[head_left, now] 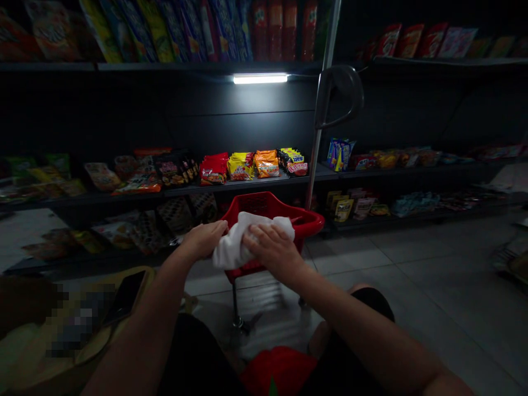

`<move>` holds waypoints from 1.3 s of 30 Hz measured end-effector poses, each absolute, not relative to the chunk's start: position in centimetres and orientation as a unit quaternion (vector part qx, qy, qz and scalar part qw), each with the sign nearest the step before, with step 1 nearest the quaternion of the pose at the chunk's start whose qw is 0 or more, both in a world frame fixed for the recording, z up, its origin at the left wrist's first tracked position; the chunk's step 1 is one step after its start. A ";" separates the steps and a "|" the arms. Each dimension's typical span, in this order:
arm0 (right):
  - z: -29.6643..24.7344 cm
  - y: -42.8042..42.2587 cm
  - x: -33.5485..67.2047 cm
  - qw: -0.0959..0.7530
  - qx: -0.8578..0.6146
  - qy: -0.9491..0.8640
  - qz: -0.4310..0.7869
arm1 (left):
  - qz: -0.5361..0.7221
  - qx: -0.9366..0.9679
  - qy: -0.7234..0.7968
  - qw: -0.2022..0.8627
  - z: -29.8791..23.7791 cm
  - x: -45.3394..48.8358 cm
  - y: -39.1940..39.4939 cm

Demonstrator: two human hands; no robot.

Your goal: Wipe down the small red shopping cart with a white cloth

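A white cloth (235,245) is bunched up over the near rim of a red shopping basket (289,212) that stands on the floor in front of me. My left hand (204,237) grips the cloth's left side with curled fingers. My right hand (272,247) lies on top of the cloth, its fingers pressed onto it. The basket's tall grey handle (336,99) rises at the right behind it.
Dark store shelves (247,184) with snack and noodle packets run across the back under a lit strip lamp (259,78). A phone (124,297) lies on a yellowish bag at the lower left. Grey tiled floor (433,275) spreads to the right.
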State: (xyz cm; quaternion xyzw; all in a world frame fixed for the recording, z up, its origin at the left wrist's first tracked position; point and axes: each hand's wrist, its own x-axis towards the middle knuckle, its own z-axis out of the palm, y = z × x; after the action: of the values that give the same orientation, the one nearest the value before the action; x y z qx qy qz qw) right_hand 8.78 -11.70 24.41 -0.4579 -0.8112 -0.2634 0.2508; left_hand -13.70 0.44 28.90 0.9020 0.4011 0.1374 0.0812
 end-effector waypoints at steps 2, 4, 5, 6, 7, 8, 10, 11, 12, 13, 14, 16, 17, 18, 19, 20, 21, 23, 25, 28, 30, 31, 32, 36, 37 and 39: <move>25.0 -12.6 12.3 0.251 -0.490 -0.800 -0.238 | 0.136 0.898 0.409 0.092 29.0 -13.1 0.1; 25.5 -13.5 16.0 0.252 -0.524 -0.787 -0.209 | 0.143 0.885 0.429 0.109 29.0 -12.5 -0.3; 25.7 -13.8 17.7 0.254 -0.541 -0.778 -0.195 | 0.150 0.877 0.441 0.117 29.0 -12.3 -0.4; 25.9 -14.1 19.1 0.257 -0.556 -0.769 -0.183 | 0.158 0.871 0.449 0.123 28.9 -12.0 -0.6; 26.0 -14.3 20.2 0.260 -0.567 -0.762 -0.173 | 0.167 0.867 0.452 0.127 28.9 -11.8 -0.8; 26.1 -14.4 20.8 0.262 -0.573 -0.759 -0.166 | 0.175 0.865 0.451 0.129 28.8 -11.6 -1.0; 26.0 -14.4 20.1 0.261 -0.574 -0.761 -0.154 | 0.186 0.861 0.455 0.128 28.7 -11.3 -1.4; 25.9 -14.4 18.9 0.261 -0.570 -0.764 -0.150 | 0.188 0.857 0.462 0.126 28.7 -11.1 -1.5; 25.8 -14.2 17.3 0.263 -0.564 -0.769 -0.147 | 0.191 0.852 0.472 0.125 28.7 -11.0 -1.7; 25.7 -14.1 15.5 0.266 -0.555 -0.774 -0.145 | 0.200 0.846 0.478 0.126 28.8 -10.8 -1.8; 25.6 -13.9 13.5 0.274 -0.545 -0.779 -0.145 | 0.217 0.844 0.473 0.126 28.9 -10.7 -2.0; 25.6 -13.4 10.2 0.293 -0.526 -0.786 -0.139 | 0.276 0.851 0.428 0.127 29.1 -10.6 -2.4; 25.7 -13.1 9.1 0.301 -0.518 -0.790 -0.132 | 0.303 0.859 0.392 0.129 29.3 -10.6 -2.7; 25.9 -12.8 8.5 0.309 -0.510 -0.793 -0.122 | 0.316 0.870 0.354 0.134 29.5 -10.6 -3.2; 26.1 -12.5 8.4 0.316 -0.500 -0.798 -0.111 | 0.309 0.885 0.321 0.137 29.6 -10.5 -3.7; 26.2 -12.2 8.7 0.323 -0.489 -0.805 -0.097 | 0.286 0.901 0.294 0.137 29.7 -10.5 -4.2; 26.4 -12.0 9.3 0.332 -0.474 -0.811 -0.082 | 0.256 0.917 0.276 0.131 29.7 -10.4 -4.7; 26.8 -11.8 11.0 0.358 -0.449 -0.817 -0.044 | 0.206 0.939 0.255 0.103 29.6 -10.1 -5.5; 27.3 -11.9 12.8 0.393 -0.457 -0.798 0.007 | 0.195 0.945 0.249 0.086 29.4 -10.0 -5.9; 28.7 -12.4 14.6 0.453 -0.490 -0.740 0.081 | 0.205 0.936 0.254 0.133 29.5 -10.1 -5.9; 30.0 -12.6 15.3 0.483 -0.487 -0.720 0.107 | 0.218 0.913 0.287 0.190 30.0 -10.3 -5.9; 30.7 -12.7 15.7 0.495 -0.480 -0.715 0.109 | 0.227 0.897 0.310 0.219 30.4 -10.4 -5.8; 31.4 -12.7 16.0 0.508 -0.476 -0.711 0.105 | 0.236 0.879 0.333 0.246 30.9 -10.5 -5.8; 34.0 -13.2 16.8 0.561 -0.477 -0.675 0.034 | 0.266 0.835 0.389 0.286 33.3 -10.3 -5.5; 34.5 -13.6 16.7 0.567 -0.473 -0.674 0.017 | 0.284 0.829 0.405 0.260 33.9 -10.0 -5.3; 35.0 -14.8 15.9 0.541 -0.449 -0.712 0.004 | 0.341 0.807 0.441 0.194 34.9 -9.1 -5.3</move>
State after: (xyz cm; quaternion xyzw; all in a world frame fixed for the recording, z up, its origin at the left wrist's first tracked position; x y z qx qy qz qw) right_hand 15.87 -14.83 35.02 -0.4485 -0.7116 0.0038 0.5408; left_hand -9.15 -5.29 34.92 0.8074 0.4407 0.3412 0.1937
